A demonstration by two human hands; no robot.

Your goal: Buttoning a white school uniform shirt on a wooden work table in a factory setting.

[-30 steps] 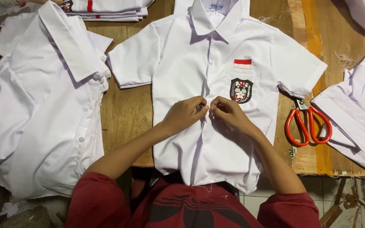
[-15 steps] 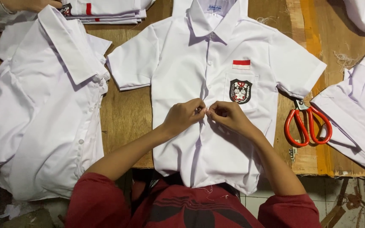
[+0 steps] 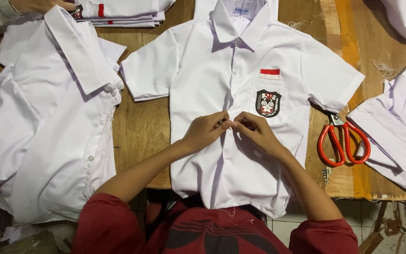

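**Buttoning a white short-sleeved shirt at mid-placket**

A white short-sleeved shirt [image 3: 212, 80] lies face up on the wooden desk [image 3: 139, 127], collar at twelve o'clock, hem at six o'clock hanging just over the near edge. Its long axis runs straight from twelve to six; the sleeves spread toward nine and three. The left hand [image 3: 207, 131] and right hand [image 3: 254, 131] meet on the front placket, fingertips touching, each pinching the cloth at one button about halfway down. Above them the placket lies flat and appears closed; below them the front falls loosely, so the lower buttons seem yet to be fastened, though they are too small to see clearly. A chest pocket with a dark crest badge [image 3: 268, 103] and a red-and-white patch [image 3: 269, 74] sits at one o'clock of the hands. Orange-handled scissors [image 3: 341, 141] rest at three o'clock, just beside the sleeve. More white shirts lie at nine o'clock [image 3: 48, 131] and at three o'clock [image 3: 395, 127]; a folded stack [image 3: 118, 11] lies at eleven, where another person's hand [image 3: 38, 4] touches it.
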